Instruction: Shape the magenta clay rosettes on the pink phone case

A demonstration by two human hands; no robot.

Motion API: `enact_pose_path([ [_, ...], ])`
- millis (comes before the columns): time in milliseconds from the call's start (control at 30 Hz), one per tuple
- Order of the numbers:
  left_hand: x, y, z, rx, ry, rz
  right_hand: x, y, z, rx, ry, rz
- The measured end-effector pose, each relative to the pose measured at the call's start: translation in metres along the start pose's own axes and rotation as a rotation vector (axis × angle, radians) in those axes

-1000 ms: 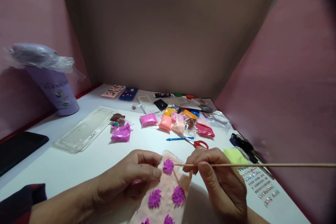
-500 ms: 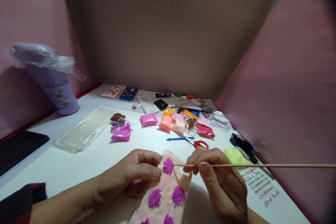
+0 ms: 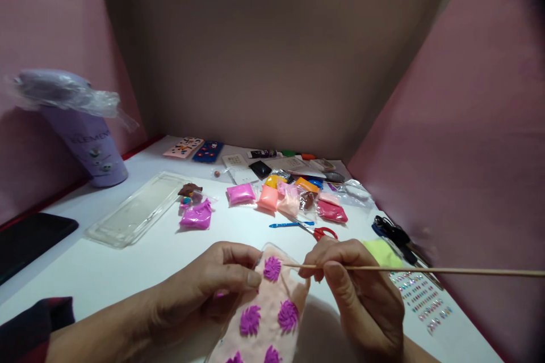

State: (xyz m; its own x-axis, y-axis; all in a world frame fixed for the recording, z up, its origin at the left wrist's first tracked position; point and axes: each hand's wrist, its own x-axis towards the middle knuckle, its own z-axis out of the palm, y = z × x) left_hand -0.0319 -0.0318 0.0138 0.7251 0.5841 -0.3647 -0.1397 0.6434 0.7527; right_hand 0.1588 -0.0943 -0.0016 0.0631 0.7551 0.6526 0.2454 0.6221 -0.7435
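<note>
My left hand point(image 3: 225, 281) is closed on the left edge of a phone case point(image 3: 268, 300), its thumb on top. The case has a clear rim and a layer of pale peach clay, with several fringed purple clay flowers on it. Between the thumb and fingers of my right hand point(image 3: 357, 295) is a thin wooden skewer point(image 3: 409, 270), held nearly level. Its tip points left and ends just right of the top purple flower point(image 3: 272, 268), with a small gap visible between them.
Bags of coloured clay point(image 3: 268, 197), red-handled scissors point(image 3: 325, 233) and a blue tool point(image 3: 292, 224) lie beyond the case. At left are a clear plastic tray point(image 3: 136, 212), a black phone point(image 3: 36, 241) and a lilac tumbler point(image 3: 91, 139). Gem stickers point(image 3: 421, 298) lie at right.
The skewer tip has drawn slightly right, off the top flower's edge. My right hand has shifted a little right with it. My left hand and the case stay nearly still.
</note>
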Motion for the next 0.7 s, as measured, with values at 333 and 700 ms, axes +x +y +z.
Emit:
enact_pose_path([
  [333, -0.0014, -0.0051, 0.0022, -0.011, 0.097, -0.011, -0.0018, 0.0032, -0.0018, -0.039, -0.060, -0.050],
  [700, 0.0000, 0.0013, -0.0036, 0.017, -0.009, -0.046, -0.0006, 0.0020, -0.0018, -0.030, -0.070, -0.036],
])
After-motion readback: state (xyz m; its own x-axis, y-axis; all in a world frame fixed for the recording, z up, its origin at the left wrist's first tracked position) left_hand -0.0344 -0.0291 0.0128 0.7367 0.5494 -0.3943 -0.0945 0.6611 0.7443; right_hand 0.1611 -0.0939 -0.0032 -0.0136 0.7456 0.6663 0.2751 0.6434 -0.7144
